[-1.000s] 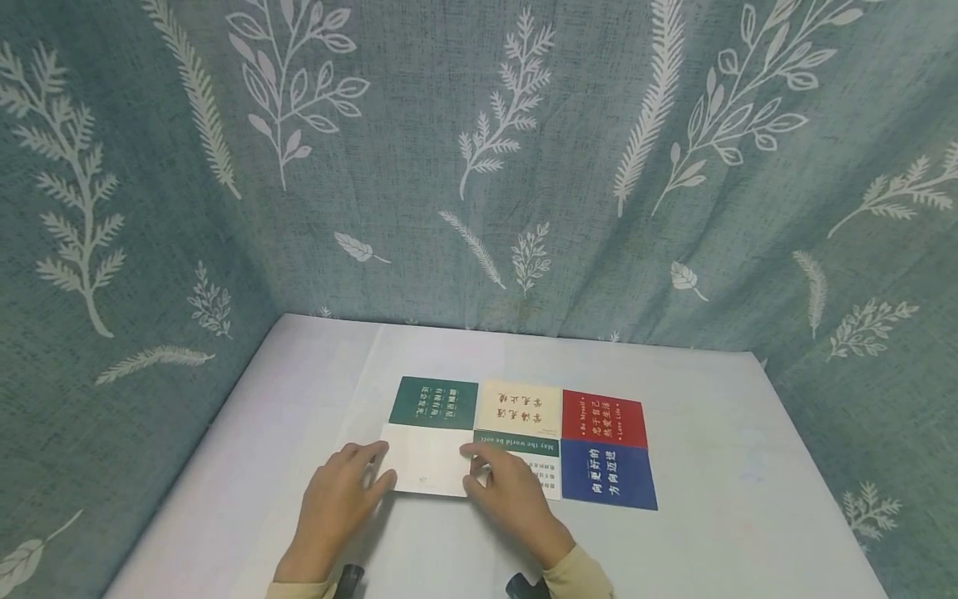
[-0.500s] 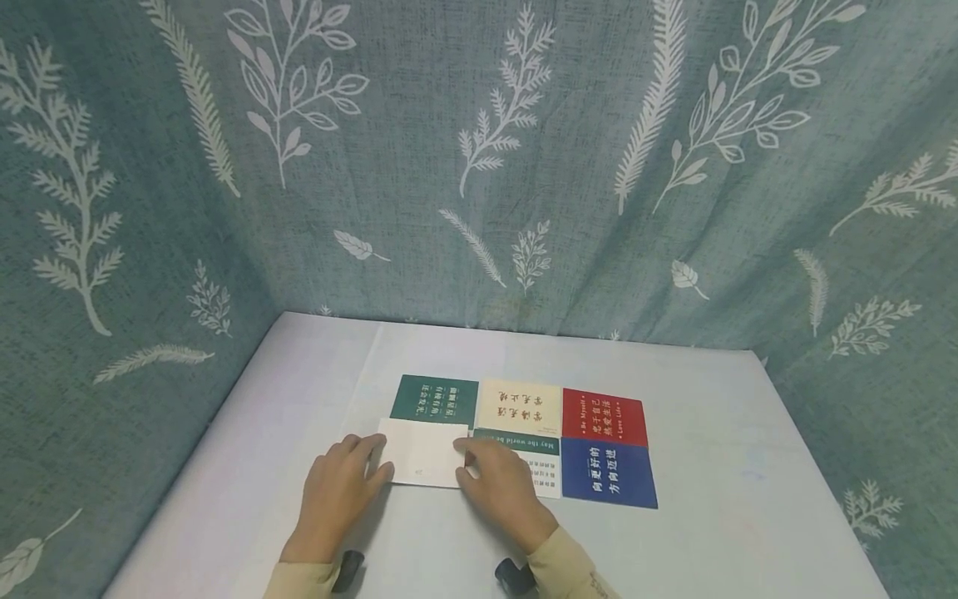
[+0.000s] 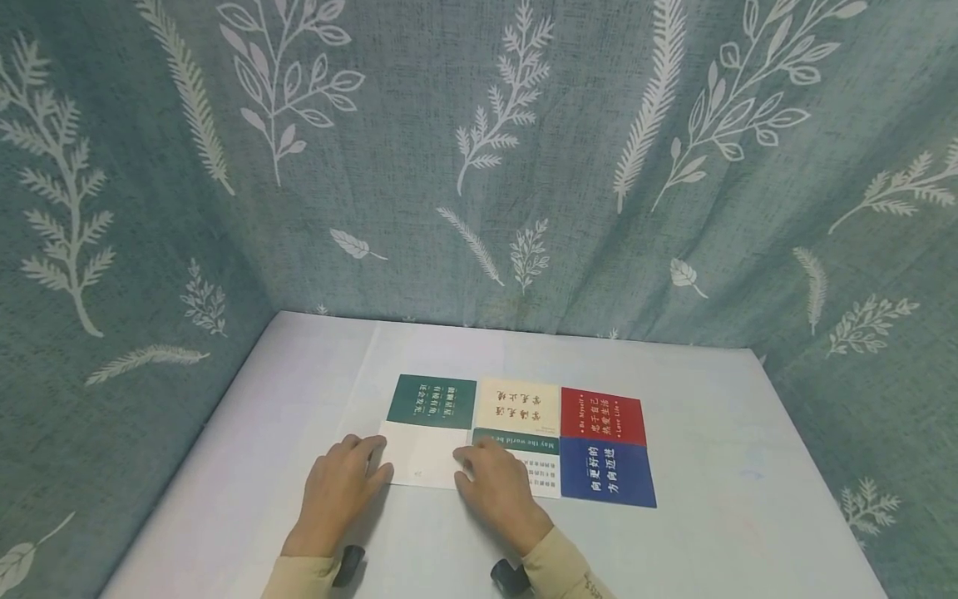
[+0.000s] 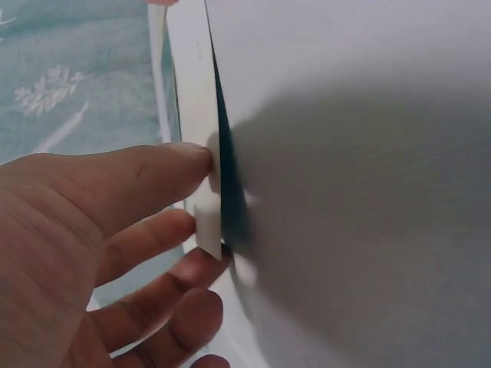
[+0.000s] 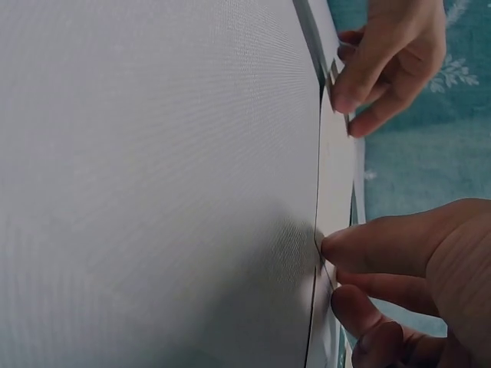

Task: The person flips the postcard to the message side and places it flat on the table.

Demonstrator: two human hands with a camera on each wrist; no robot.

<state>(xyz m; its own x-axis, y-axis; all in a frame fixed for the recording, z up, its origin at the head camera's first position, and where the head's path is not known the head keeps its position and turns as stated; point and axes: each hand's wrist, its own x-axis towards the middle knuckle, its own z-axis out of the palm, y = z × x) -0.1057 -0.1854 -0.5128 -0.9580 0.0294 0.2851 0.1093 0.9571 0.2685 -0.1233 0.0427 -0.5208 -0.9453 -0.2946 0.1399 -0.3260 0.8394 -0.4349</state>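
A white card [image 3: 422, 453] lies at the front left of a block of cards, a small mark near its lower edge. My left hand [image 3: 337, 491] holds its left edge; the left wrist view shows the thumb on the card's face and that edge slightly raised over a dark teal strip. At the opposite edge, my right hand [image 3: 501, 491] pinches the card between thumb and fingers, partly covering the green-and-white card [image 3: 542, 478] beside it. Directly behind the white card is a dark green card [image 3: 432, 401] with white lettering.
A cream card [image 3: 516, 408] sits behind the green-and-white one. On the right are a red card [image 3: 602, 416] and a blue card [image 3: 608, 472], edges nearly touching. The white table [image 3: 711, 416] meets a green leaf-patterned curtain [image 3: 404, 166] at the back and sides.
The white card rose slightly and shifted away from me and left, then came down against the dark green card's front edge. Both hands moved with it; the other cards stayed put.
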